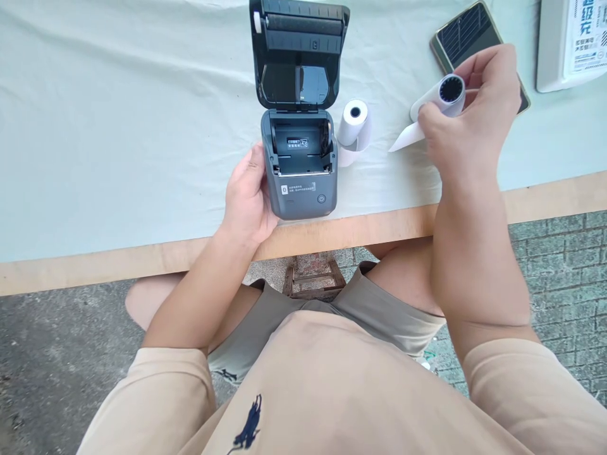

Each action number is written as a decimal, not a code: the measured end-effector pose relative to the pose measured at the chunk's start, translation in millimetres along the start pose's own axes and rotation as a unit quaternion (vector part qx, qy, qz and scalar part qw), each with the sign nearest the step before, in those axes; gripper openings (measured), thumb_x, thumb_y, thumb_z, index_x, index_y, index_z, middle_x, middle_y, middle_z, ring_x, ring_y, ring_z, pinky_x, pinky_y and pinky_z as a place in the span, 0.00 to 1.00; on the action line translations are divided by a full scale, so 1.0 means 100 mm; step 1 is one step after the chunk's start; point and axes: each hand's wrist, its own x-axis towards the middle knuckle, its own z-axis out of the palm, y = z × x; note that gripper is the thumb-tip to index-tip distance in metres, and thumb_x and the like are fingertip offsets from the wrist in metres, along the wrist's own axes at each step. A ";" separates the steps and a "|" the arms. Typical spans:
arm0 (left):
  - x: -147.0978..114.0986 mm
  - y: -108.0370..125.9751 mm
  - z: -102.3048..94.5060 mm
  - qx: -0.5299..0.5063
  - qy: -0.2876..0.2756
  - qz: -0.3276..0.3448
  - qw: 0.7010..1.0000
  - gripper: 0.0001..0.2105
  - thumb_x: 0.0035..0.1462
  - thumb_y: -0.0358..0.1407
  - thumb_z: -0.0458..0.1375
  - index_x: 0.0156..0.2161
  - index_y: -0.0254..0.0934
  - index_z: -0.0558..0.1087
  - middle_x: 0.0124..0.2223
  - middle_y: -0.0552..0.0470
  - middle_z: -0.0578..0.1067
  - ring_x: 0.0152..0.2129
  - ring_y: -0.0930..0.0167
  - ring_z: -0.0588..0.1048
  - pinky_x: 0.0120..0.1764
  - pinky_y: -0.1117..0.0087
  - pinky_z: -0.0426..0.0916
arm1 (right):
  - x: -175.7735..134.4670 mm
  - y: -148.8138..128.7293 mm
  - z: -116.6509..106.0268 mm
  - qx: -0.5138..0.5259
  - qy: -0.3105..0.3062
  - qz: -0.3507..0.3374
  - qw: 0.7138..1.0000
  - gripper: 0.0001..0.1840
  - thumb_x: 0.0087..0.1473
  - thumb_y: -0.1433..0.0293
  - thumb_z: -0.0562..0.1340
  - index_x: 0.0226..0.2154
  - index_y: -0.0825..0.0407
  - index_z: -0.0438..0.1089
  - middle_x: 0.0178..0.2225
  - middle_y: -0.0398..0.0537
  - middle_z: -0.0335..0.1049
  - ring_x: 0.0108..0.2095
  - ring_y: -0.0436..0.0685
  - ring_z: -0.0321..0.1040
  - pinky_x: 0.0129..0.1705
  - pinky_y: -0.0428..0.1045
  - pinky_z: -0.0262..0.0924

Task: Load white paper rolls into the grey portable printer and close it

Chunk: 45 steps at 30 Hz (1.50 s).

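Near the table's front edge is a dark grey label printer (303,196), its lid (298,54) swung up and its paper bay showing no roll inside. My left hand (249,193) grips the printer by its left side. To the right, my right hand (474,120) is closed around a white paper roll (427,101) with a black core, and a loose tail of paper points left from it. Another white paper roll (353,123) stands beside the printer's right side, partly unwound at its base.
Behind my right hand lies a smartphone (467,38), partly covered by the hand. A white box with printed labels (564,44) sits at the far right. The table's wooden front edge (351,230) runs close in front of my body, over a pale cloth (118,126).
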 end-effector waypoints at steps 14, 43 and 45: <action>0.00 0.00 0.01 -0.030 -0.008 -0.001 1.000 0.15 0.68 0.41 0.46 0.43 0.37 0.74 0.46 0.48 0.78 0.54 0.64 0.74 0.59 0.59 0.67 | -0.12 -0.52 -0.04 0.179 0.016 -0.280 0.943 0.18 0.58 0.65 0.61 0.51 0.50 0.68 0.49 0.47 0.72 0.52 0.58 0.70 0.51 0.53 0.63; -0.05 0.02 0.06 -0.089 -0.031 -0.012 0.995 0.13 0.68 0.38 0.46 0.42 0.41 0.74 0.37 0.52 0.77 0.51 0.64 0.73 0.59 0.57 0.66 | -0.42 -1.31 0.11 -0.302 -0.208 -0.304 0.879 0.22 0.51 0.79 0.50 0.45 0.43 0.63 0.31 0.40 0.68 0.37 0.55 0.66 0.38 0.54 0.45; -0.04 0.02 0.06 -0.085 -0.031 -0.016 0.996 0.13 0.68 0.38 0.46 0.42 0.41 0.74 0.38 0.52 0.77 0.51 0.63 0.74 0.59 0.57 0.66 | -0.41 -1.33 0.08 -0.292 -0.200 -0.295 0.888 0.21 0.51 0.79 0.51 0.45 0.44 0.63 0.31 0.40 0.68 0.39 0.55 0.66 0.39 0.53 0.45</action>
